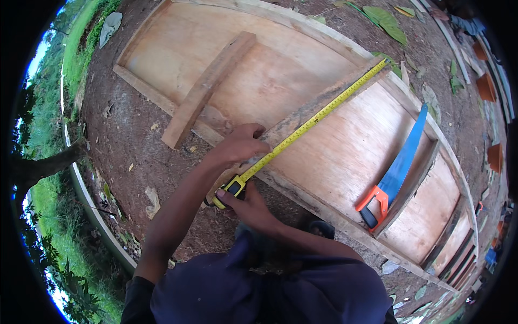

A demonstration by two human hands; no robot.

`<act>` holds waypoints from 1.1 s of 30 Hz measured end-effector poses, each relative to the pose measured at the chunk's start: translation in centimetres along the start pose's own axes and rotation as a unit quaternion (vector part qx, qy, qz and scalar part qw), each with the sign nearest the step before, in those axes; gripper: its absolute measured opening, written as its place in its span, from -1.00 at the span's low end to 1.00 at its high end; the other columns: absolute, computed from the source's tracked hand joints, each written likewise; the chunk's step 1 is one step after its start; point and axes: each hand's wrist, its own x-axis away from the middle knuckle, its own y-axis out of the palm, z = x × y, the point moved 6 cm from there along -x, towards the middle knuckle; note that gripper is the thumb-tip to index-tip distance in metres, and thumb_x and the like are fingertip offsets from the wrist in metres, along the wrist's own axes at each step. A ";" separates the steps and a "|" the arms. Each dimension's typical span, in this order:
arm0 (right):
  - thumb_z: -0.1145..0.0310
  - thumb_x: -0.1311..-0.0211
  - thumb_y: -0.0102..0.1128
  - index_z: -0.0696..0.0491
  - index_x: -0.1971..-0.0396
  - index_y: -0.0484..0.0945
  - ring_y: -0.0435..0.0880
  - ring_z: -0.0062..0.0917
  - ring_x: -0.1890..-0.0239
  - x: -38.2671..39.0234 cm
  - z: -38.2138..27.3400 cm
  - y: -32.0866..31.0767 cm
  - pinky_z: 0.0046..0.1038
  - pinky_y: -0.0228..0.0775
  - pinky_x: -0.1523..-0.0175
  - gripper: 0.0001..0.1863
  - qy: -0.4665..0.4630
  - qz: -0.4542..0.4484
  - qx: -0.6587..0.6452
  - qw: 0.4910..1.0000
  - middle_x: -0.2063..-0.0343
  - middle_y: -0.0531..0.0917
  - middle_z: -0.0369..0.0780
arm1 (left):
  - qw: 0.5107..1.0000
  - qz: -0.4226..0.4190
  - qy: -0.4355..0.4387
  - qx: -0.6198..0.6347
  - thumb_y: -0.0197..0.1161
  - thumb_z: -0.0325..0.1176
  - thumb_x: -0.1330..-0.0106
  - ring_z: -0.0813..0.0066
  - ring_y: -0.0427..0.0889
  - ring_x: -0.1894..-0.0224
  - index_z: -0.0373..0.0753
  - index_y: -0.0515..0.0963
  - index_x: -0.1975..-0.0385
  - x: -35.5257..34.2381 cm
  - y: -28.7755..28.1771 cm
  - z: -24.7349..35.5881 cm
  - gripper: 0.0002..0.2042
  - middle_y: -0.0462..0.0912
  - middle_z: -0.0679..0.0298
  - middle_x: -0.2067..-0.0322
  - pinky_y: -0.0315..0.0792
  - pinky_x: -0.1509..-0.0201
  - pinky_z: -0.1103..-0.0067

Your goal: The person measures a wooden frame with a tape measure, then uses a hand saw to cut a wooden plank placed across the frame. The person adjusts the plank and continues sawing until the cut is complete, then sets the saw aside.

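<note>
A yellow tape measure is in my right hand, its case gripped with the thumb on top. Its yellow blade runs out along a rough wooden batten to the far edge of a plywood panel frame. My left hand is over the near part of that batten, fingers bent and closed, fingertips against the blade's edge. Whatever may be between those fingers is hidden. A second, loose wooden piece lies across the panel to the left, its near end jutting past the frame.
The plywood panel has a wooden frame and several crosspieces. A handsaw with blue blade and orange handle lies on its right part. Dirt ground with leaves surrounds it; orange blocks are at the far right, grass at left.
</note>
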 end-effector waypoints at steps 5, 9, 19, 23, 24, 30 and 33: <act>0.08 -0.35 0.40 0.13 -0.08 0.30 0.58 -0.68 0.38 -0.3 0.3 -0.2 -0.53 0.45 0.30 -0.41 -0.030 0.015 0.000 0.999 0.31 0.60 -0.29 | 0.997 0.004 0.004 0.072 0.36 -0.36 -0.11 0.38 0.65 0.13 -0.50 0.59 -0.04 -0.3 0.7 -0.1 -0.52 0.69 0.09 0.16 0.49 0.05 0.47; 0.06 -0.33 0.42 0.14 -0.06 0.30 0.58 -0.68 0.39 0.1 -0.3 -0.2 -0.54 0.44 0.31 -0.40 -0.018 0.015 0.012 1.000 0.32 0.60 -0.29 | 0.996 0.011 0.000 0.090 0.36 -0.35 -0.06 0.29 0.67 0.08 -0.55 0.59 -0.05 -0.4 0.7 -0.4 -0.46 0.71 -0.02 0.12 0.49 -0.04 0.47; 0.04 -0.30 0.44 0.15 0.02 0.31 0.59 -0.67 0.42 -0.5 0.5 -0.1 -0.55 0.46 0.34 -0.40 -0.028 0.018 0.026 0.999 0.37 0.61 -0.27 | 0.995 0.039 -0.009 0.088 0.32 -0.37 -0.12 0.34 0.63 0.06 -0.50 0.59 -0.04 -0.7 0.7 -0.8 -0.52 0.69 0.05 0.11 0.48 -0.01 0.48; 0.04 -0.29 0.46 0.17 0.00 0.33 0.62 -0.64 0.36 -0.2 0.0 -0.1 -0.53 0.49 0.28 -0.39 -0.004 0.024 0.022 0.999 0.32 0.63 -0.25 | 0.993 0.039 -0.036 0.105 0.37 -0.33 -0.05 0.25 0.67 0.04 -0.58 0.56 -0.07 -0.7 0.9 -0.6 -0.43 0.71 -0.06 0.08 0.50 -0.08 0.44; 0.08 -0.31 0.44 0.15 -0.04 0.31 0.61 -0.64 0.33 -0.1 0.1 -0.4 -0.53 0.49 0.30 -0.40 -0.001 0.020 0.021 1.000 0.28 0.62 -0.25 | 0.993 0.037 -0.038 0.108 0.36 -0.33 -0.05 0.26 0.67 0.05 -0.58 0.56 -0.06 -0.9 1.2 -0.3 -0.43 0.71 -0.06 0.09 0.51 -0.06 0.44; 0.12 -0.28 0.48 0.15 -0.20 0.26 0.60 -0.62 0.26 0.0 -0.4 -1.0 -0.49 0.45 0.28 -0.29 -0.061 0.030 0.036 0.997 0.18 0.61 -0.24 | 0.989 0.046 -0.042 0.136 0.35 -0.36 -0.01 0.29 0.69 0.14 -0.58 0.56 -0.05 -0.1 -0.2 -1.7 -0.43 0.71 -0.02 0.14 0.53 0.05 0.43; 0.06 -0.24 0.51 0.15 -0.22 0.28 0.60 -0.59 0.22 1.0 -1.0 -4.2 -0.47 0.48 0.20 -0.24 -0.066 0.090 0.018 0.994 0.16 0.61 -0.22 | 0.992 0.032 -0.033 0.120 0.35 -0.33 -0.01 0.30 0.69 0.18 -0.55 0.60 0.00 -0.2 1.1 0.2 -0.47 0.72 0.01 0.20 0.53 0.08 0.41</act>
